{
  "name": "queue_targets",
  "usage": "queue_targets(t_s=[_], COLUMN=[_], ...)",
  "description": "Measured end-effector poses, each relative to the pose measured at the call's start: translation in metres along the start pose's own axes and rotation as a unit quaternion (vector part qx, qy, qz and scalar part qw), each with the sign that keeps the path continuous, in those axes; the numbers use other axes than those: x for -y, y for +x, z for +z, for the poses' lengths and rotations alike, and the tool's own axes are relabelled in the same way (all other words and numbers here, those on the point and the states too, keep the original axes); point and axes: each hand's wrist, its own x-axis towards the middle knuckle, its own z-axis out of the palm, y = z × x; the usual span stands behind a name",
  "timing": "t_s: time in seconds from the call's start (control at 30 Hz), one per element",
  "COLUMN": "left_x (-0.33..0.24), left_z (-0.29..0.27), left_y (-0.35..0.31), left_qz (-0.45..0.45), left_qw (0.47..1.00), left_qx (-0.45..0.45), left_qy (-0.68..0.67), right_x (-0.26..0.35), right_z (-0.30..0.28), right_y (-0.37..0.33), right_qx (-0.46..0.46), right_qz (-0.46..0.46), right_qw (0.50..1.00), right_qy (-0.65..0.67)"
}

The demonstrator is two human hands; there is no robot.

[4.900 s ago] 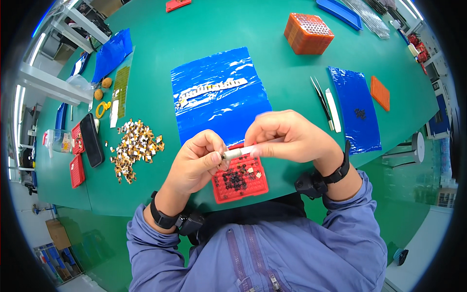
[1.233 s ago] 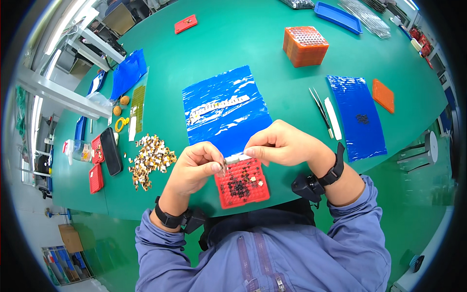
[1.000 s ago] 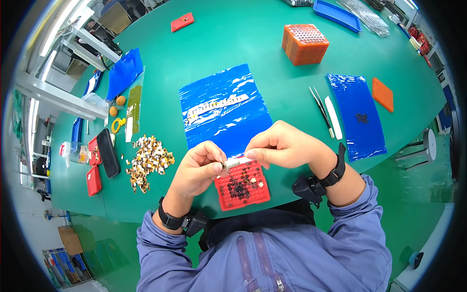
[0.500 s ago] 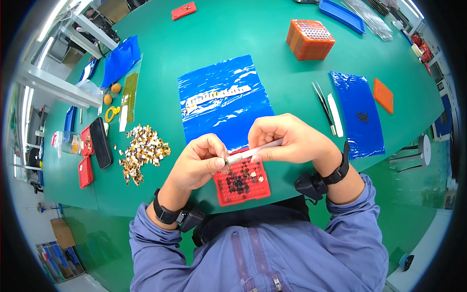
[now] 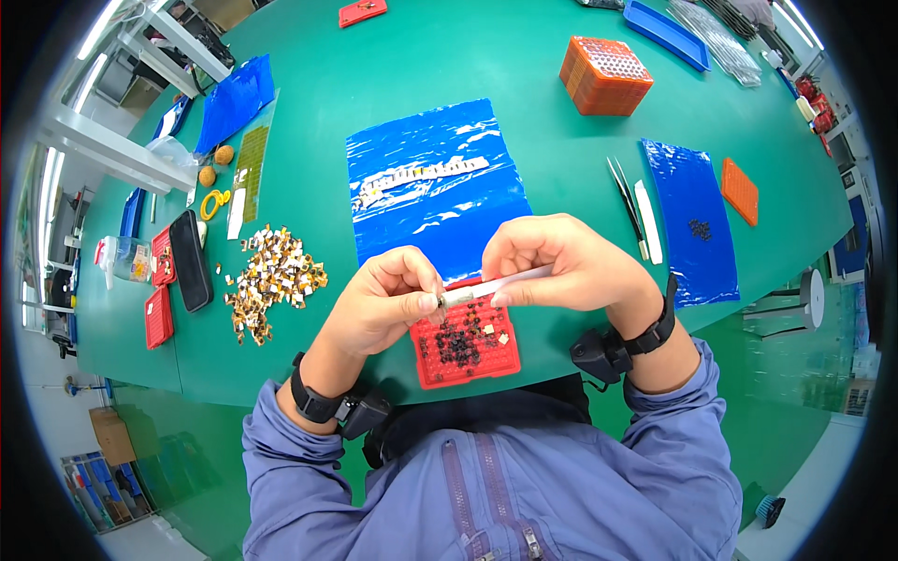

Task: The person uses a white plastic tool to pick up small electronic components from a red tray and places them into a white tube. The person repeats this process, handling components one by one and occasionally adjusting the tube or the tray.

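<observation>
My left hand (image 5: 385, 301) pinches a small part at its fingertips, too small and covered to name. My right hand (image 5: 582, 266) grips a slim white stick-shaped tool (image 5: 517, 279) between thumb and fingers, its far end reaching the left fingertips. Right below both hands lies a red perforated tray (image 5: 472, 379), holding many tiny black parts (image 5: 458, 350) and a few pale square pieces (image 5: 503, 338). Beyond the hands is a blue film sheet (image 5: 421, 232) carrying a row of small white pieces (image 5: 426, 174).
A heap of small white-and-gold pieces (image 5: 276, 279) lies left, beside a black phone (image 5: 191, 262) and red trays (image 5: 159, 318). To the right are tweezers (image 5: 629, 208), a white strip (image 5: 648, 222), another blue sheet (image 5: 687, 187) with black parts, and an orange tray stack (image 5: 605, 79).
The view has shifted slightly. Both hands keep nearly the same pose over the red tray, the white tool still meeting the left fingertips.
</observation>
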Motion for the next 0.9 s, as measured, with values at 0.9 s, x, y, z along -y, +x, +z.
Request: queue_targets(t_s=[0.9], left_x=[-0.002], left_z=[0.002], left_y=[-0.002], left_qz=[-0.027], left_qw=[0.995], left_qx=[0.009], left_qy=[0.090], right_x=[0.001], right_z=[-0.007], right_y=[-0.001], right_qx=[0.061], right_qz=[0.065], right_qw=[0.996], right_qy=[0.003])
